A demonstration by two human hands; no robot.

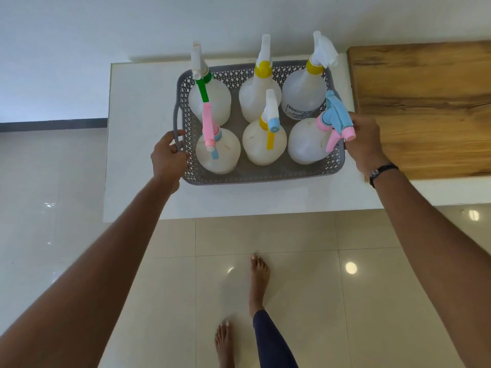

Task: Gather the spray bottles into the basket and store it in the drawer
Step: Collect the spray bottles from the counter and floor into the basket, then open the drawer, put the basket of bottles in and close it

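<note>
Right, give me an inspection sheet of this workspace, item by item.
Surface: white counter, with a wooden top adjoining on the right.
Job's things: grey basket on the counter; six spray bottles stand upright inside, three behind, three in front. Drawer: not in view.
Clutter: nothing seen.
Grips: left hand closed on the basket's left handle; right hand at the basket's right end, its handle hidden.
Cables: nothing seen.
Surroundings: glossy tiled floor, white wall, person's bare feet.
</note>
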